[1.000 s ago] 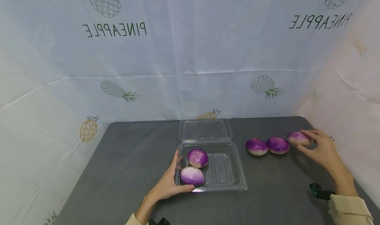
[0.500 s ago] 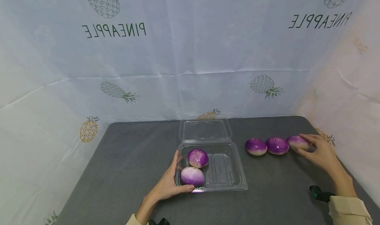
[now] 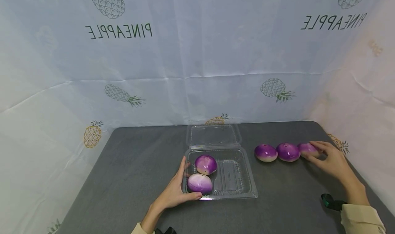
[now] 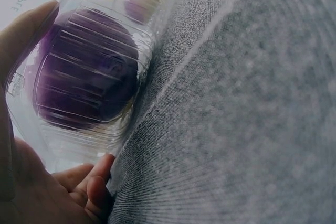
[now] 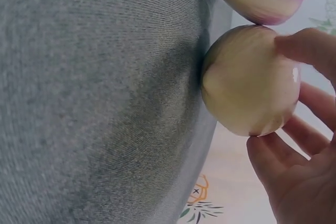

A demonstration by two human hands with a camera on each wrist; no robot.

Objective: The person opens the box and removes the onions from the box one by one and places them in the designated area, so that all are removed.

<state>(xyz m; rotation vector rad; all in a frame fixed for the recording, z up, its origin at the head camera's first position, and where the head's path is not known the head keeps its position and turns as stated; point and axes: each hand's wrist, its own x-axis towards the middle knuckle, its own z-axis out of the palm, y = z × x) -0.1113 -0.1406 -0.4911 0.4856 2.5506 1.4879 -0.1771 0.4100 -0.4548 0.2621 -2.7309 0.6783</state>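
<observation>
A hinged clear plastic container (image 3: 247,184) stands with its lid (image 3: 213,135) laid back on the grey table. My left hand (image 3: 176,191) grips its near left corner, thumb on the front rim and fingers along the left wall. Inside, along the left side, sit a purple onion (image 3: 205,164) and a paler purple-and-white onion (image 3: 200,183). At the right, my right hand (image 3: 333,160) holds another purple-and-white onion (image 5: 249,80) between thumb and fingers. That one touches the middle onion (image 3: 288,152) of a row, with one more onion (image 3: 266,153) at the row's left end.
Behind the grey table (image 3: 139,162) hangs a pale curtain (image 3: 197,55) printed with pineapples, which also runs along both sides. The container's right half shows bare ribbed plastic. Black straps or mounts (image 3: 332,202) sit at the wrists.
The right hand has come slightly nearer and lower with its onion, which now lies in line with the other two. The left hand and the container keep their place.
</observation>
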